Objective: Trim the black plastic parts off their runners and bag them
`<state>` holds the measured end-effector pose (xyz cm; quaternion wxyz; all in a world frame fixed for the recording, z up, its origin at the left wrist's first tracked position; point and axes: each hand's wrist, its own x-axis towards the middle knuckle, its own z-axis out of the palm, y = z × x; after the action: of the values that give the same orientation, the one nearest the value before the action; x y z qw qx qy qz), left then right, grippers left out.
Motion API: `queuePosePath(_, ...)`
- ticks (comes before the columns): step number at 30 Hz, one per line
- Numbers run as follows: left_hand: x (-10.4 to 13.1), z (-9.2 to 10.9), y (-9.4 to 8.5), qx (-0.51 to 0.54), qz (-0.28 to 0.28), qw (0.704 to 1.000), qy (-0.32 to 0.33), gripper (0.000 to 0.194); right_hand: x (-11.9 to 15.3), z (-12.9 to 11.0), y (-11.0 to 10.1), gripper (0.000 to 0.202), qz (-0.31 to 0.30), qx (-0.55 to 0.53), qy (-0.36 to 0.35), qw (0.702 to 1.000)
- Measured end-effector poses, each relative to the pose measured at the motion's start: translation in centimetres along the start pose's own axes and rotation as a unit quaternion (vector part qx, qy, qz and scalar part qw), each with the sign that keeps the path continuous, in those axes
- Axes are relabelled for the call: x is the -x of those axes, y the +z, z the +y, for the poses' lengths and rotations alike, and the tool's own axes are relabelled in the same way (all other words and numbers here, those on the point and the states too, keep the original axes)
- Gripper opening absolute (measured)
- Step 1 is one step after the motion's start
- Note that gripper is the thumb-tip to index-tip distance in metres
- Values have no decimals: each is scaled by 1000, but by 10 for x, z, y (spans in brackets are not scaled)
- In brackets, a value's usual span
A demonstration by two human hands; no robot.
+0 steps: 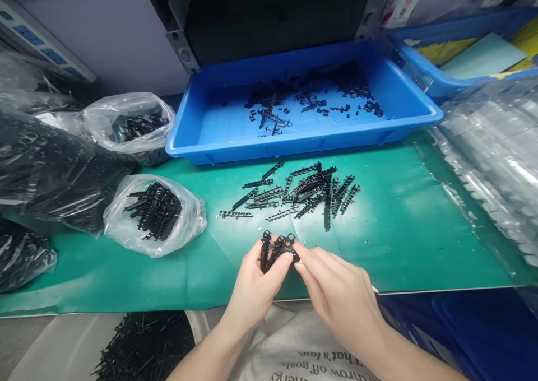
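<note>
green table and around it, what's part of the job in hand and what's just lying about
Seemingly in use:
black parts in the left hand
right hand, touching them
similar parts on the green table
blue tray with parts

Probably just lying about:
socket strip
blue basket, upper right
clear plastic stack, right

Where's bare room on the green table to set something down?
Mainly right, between the loose black strips and the clear plastic, bar some specks. A smaller patch separates the front open bag from the left hand. Crowded: the far left, and before the blue bin.
</note>
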<state>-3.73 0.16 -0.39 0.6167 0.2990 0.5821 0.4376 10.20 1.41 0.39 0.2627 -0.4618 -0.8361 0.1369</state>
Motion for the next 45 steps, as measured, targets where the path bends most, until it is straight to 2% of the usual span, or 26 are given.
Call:
queuePosePath(5,0,-1,2,9,2,1000,-13,21,0,-2,1,32,2,-3,6,1000)
queuePosePath(10,-1,1,0,-52,-6,998,18,20,-2,2,1,33,0,-27,27,999)
queuePosePath(13,-5,9,-12,-129,-9,990,46,16,-1,7,1,33,-9,-52,46,998)
queuePosePath(16,-14,22,-33,-225,42,969,90,11,1,11,1,32,-21,-61,59,996)
queuePosePath(18,-21,31,-49,-301,83,945,100,12,1,12,0,32,-28,-64,62,996)
queuePosePath(21,-33,39,-70,-455,140,870,127,19,1,11,-1,33,-38,-68,61,995)
queuePosePath(23,-41,40,-79,-550,139,808,163,23,0,11,-1,33,-40,-69,58,995)
queuePosePath(25,-48,39,-83,-604,112,767,186,26,0,11,-1,33,-42,-74,58,995)
queuePosePath(27,-50,36,-81,-626,90,750,197,27,-1,11,0,33,-48,-87,64,993)
queuePosePath(30,-44,33,-71,-621,54,746,233,24,-3,13,-1,32,-66,-110,88,988)
queuePosePath(32,-35,32,-61,-618,19,720,317,25,-5,14,-2,32,-79,-130,109,982)
queuePosePath(35,-21,30,-47,-602,-37,648,465,33,-11,14,-7,24,-121,-197,134,964)
queuePosePath(36,-18,29,-43,-589,-53,637,493,34,-14,14,-9,19,-141,-226,142,953)
queuePosePath(38,-15,25,-37,-554,-69,651,514,34,-18,13,-13,20,-176,-276,161,931)
queuePosePath(40,-12,19,-31,-503,-71,701,500,35,-22,12,-17,24,-193,-308,187,912)
queuePosePath(42,-9,11,-24,-426,-58,779,457,33,-25,11,-19,21,-199,-334,218,895)
queuePosePath(43,-7,6,-20,-370,-31,829,418,30,-26,11,-19,18,-202,-345,233,887)
queuePosePath(45,-4,-2,-11,-217,59,929,295,26,-27,9,-19,15,-199,-358,255,876)
